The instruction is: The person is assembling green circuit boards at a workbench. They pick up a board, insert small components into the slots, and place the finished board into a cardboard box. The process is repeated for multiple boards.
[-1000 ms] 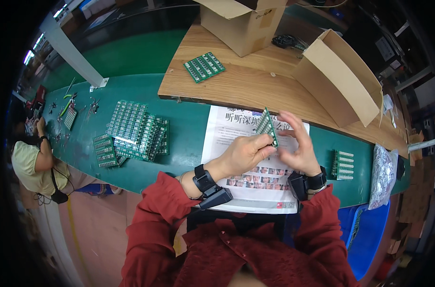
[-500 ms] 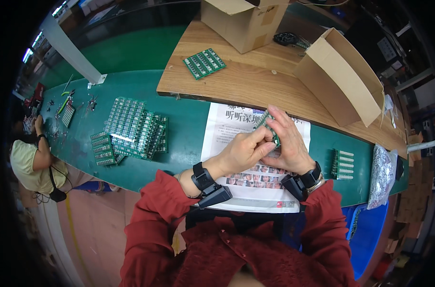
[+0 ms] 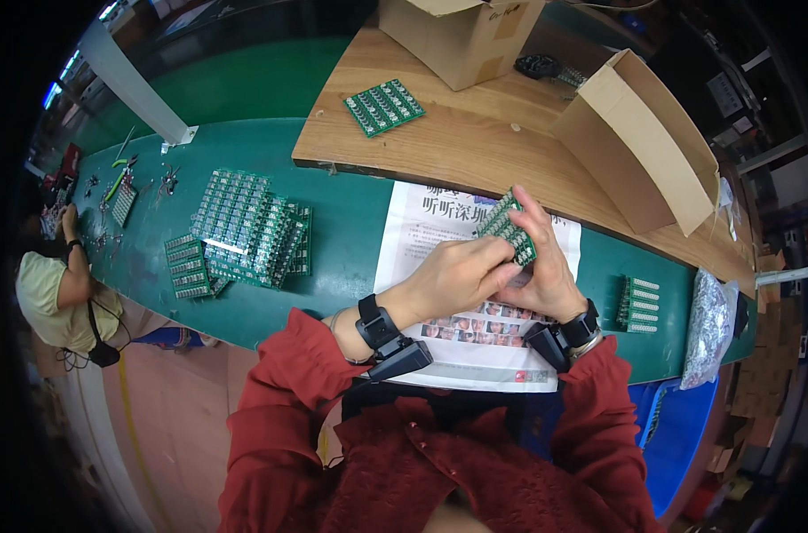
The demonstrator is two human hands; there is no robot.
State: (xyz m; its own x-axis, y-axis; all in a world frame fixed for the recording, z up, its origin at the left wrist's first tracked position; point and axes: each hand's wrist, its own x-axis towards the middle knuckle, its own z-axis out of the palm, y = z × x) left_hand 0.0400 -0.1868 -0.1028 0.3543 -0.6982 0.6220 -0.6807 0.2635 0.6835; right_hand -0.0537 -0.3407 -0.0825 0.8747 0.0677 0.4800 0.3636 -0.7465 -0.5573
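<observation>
A small green circuit board panel [image 3: 509, 229] with rows of pale components is held tilted above a newspaper [image 3: 413, 240]. My right hand [image 3: 548, 262] grips its right side, fingers reaching up along the far edge. Pinched at the board's near left side are the fingers of my left hand [image 3: 461, 275]; their tips are partly hidden. To the left, a stack of green circuit board panels [image 3: 235, 222] rests on the green bench, with smaller panels [image 3: 187, 266] beside it. More narrow boards [image 3: 642, 305] lie to the right of the newspaper.
A raised wooden shelf [image 3: 457, 133] carries one circuit panel [image 3: 383, 107], a cardboard box [image 3: 466, 40] and an open carton [image 3: 639, 142]. At the right stand a bubble-wrap bag [image 3: 708, 329] and a blue bin [image 3: 688, 435]. Another person [image 3: 62, 289] works at the far left near green-handled pliers [image 3: 115, 185].
The board in my hands has turned, so more of its component face shows. My right fingers have shifted slightly along its edge.
</observation>
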